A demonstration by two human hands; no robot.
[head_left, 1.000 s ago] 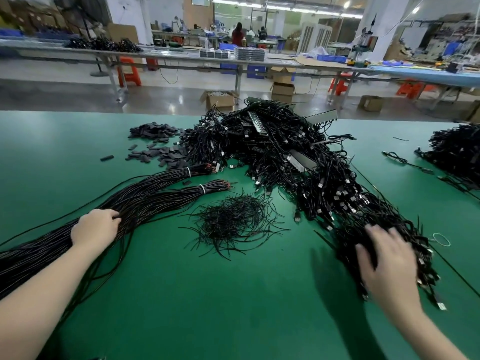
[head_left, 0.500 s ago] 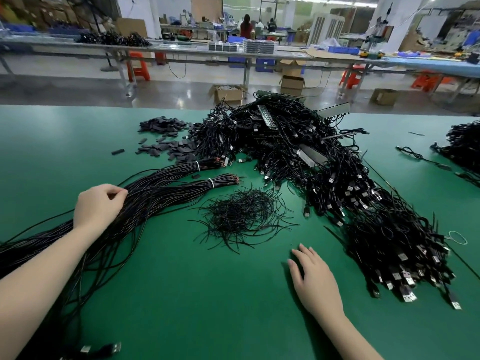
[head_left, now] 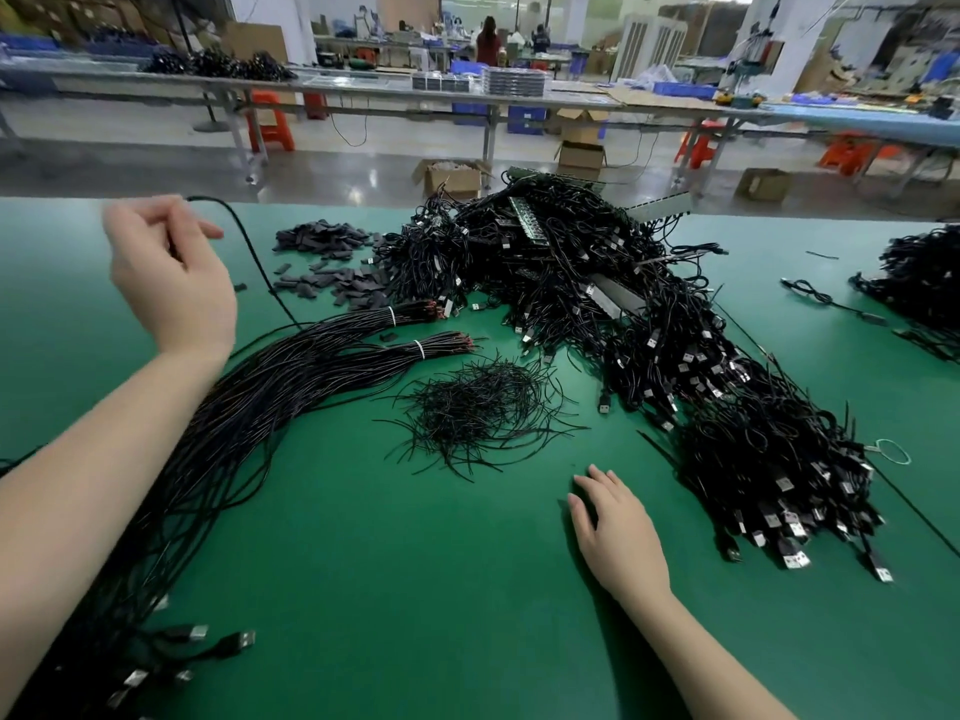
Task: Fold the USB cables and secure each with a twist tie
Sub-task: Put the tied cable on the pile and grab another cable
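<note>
My left hand (head_left: 166, 272) is raised above the green table (head_left: 415, 589) and pinches one black USB cable (head_left: 249, 246), which arcs down into the long bundle of straight cables (head_left: 249, 407) on the left. My right hand (head_left: 618, 532) lies flat and relaxed on the table, holding nothing. A loose heap of black twist ties (head_left: 478, 407) sits in the middle, just beyond my right hand. A large pile of folded USB cables (head_left: 675, 356) spreads across the right.
Small dark flat pieces (head_left: 332, 262) lie scattered at the back left. Another cable heap (head_left: 924, 283) sits at the far right edge. USB plugs (head_left: 197, 646) of the long bundle lie near the front left. Workbenches, orange stools and cardboard boxes stand beyond the table.
My left hand has lifted off the long bundle, pulling one cable up with it. My right hand left the folded pile and came to rest on the table.
</note>
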